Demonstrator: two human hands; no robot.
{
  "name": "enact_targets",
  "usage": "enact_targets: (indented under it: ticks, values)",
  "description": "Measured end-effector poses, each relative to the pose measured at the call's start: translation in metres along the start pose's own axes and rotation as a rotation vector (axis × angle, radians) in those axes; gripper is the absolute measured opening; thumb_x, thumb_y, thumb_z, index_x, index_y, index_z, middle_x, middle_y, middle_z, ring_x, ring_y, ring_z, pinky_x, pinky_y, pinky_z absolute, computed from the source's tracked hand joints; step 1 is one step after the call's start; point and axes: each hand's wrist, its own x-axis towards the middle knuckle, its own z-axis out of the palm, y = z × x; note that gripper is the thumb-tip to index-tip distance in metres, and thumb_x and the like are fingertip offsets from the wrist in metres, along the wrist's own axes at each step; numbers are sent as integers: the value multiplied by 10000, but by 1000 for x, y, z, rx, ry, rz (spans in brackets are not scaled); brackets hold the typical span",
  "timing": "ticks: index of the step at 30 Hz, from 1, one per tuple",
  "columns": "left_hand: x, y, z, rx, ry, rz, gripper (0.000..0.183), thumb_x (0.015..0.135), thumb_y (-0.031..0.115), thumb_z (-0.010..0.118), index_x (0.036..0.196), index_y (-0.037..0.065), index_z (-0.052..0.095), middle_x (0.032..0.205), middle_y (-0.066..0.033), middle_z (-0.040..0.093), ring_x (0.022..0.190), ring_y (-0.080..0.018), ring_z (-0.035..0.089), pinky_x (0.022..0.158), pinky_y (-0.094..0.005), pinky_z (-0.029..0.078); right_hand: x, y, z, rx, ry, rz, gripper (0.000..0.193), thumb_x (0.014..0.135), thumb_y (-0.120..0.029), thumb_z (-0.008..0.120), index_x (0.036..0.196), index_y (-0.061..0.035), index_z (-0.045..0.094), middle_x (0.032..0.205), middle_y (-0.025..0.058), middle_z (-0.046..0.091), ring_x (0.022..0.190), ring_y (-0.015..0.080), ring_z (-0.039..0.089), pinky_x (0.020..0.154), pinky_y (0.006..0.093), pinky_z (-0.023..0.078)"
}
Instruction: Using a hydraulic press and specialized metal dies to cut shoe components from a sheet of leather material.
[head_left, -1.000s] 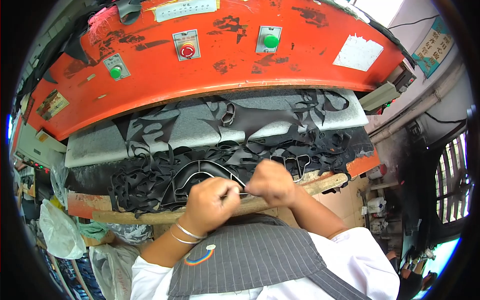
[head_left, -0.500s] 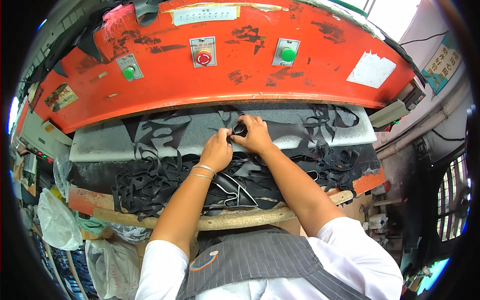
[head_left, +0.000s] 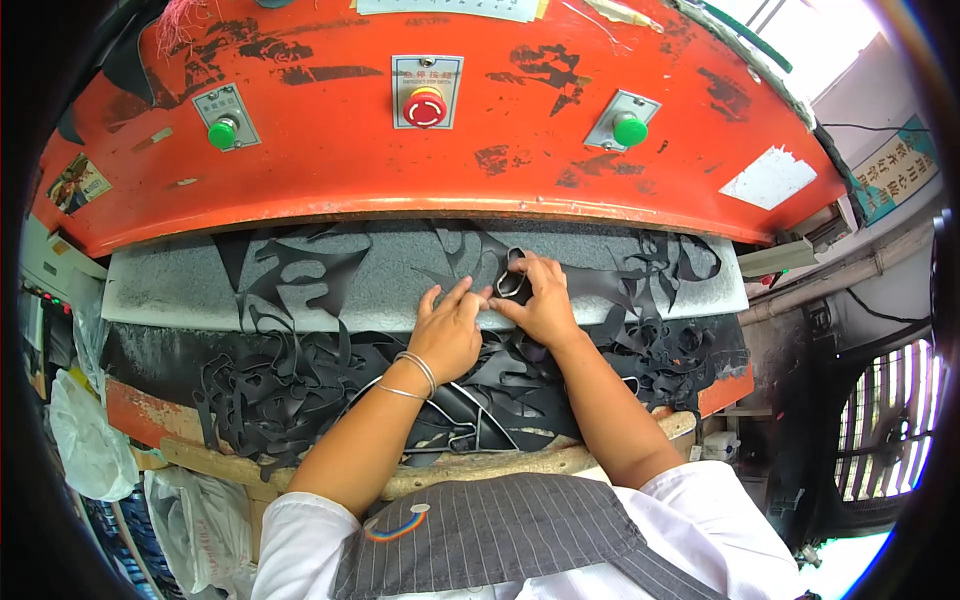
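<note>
Left hand [head_left: 447, 335] has opened, fingers spread just beside the small cutting die [head_left: 510, 284], leaving apparently only the right hand [head_left: 545, 300] gripping it, on black sheet material [head_left: 592, 286] over the grey pad [head_left: 395, 285].

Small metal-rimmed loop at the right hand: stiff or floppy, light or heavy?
Probably stiff: the loop shows an open outline though the right hand grasps it. Likely light, being small enough for one hand to span.
</note>
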Motion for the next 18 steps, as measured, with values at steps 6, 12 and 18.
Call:
enact_targets:
  ticks: [6, 12, 18]
  values:
    - [-3, 4, 2, -52, -3, -12, 304, 837, 61, 541, 1134, 50, 476, 1378, -73, 552, 1376, -288, 385, 1106, -554, 215, -10, 3, -3, 15, -9, -46, 572, 632, -286, 859, 1102, -85, 602, 1208, 188, 592, 1214, 364, 488, 969, 461, 378]
    - [2, -26, -39, -264, 322, -51, 235, 832, 106, 622, 1060, 69, 579, 1184, -122, 643, 1177, -319, 549, 983, -456, 416, -4, -12, -26, -33, 48, 7, 804, 607, -341, 884, 1256, -42, 514, 1250, 186, 540, 1182, 371, 477, 1009, 462, 380]
    - [-26, -77, -207, 256, 1251, -69, 233, 997, 187, 509, 849, 10, 543, 843, -100, 559, 817, -229, 526, 780, -356, 427, 46, -52, -109, 355, 640, -11, 338, 854, -139, 724, 1071, -13, 496, 834, 65, 581, 731, 149, 545, 686, 303, 469]
